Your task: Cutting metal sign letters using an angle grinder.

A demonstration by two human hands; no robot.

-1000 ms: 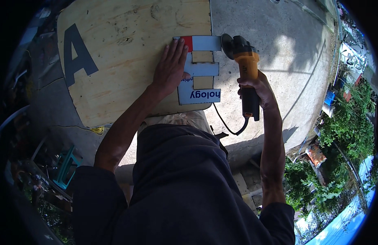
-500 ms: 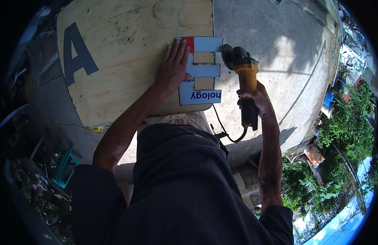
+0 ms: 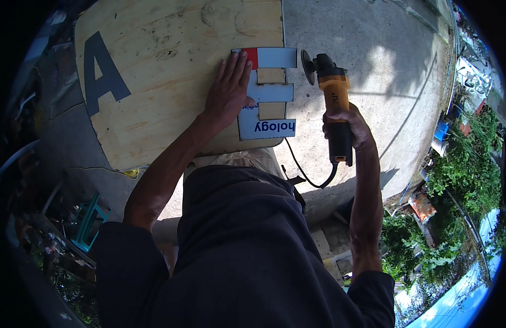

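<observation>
1. Desk (image 3: pixel 171 82): matt pale wood, grain visible.
2. Angle grinder (image 3: pixel 335 93): orange and black housing, apparently smooth plastic; its disc (image 3: pixel 307 68) looks matt.
3. Light-blue and red cut-out (image 3: pixel 274 93): smooth, printed sheet; exact material unclear.
4. Grey cut-out (image 3: pixel 111 71): smooth, matt.
5. Floor (image 3: pixel 384 27): rough concrete.
6. Shirt (image 3: pixel 236 246): dark, matt cloth.

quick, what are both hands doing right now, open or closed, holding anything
Left hand: open, laid flat on the pronged white-and-red panel, not gripping it.
Right hand: closed around the orange-and-black angle grinder.
</observation>
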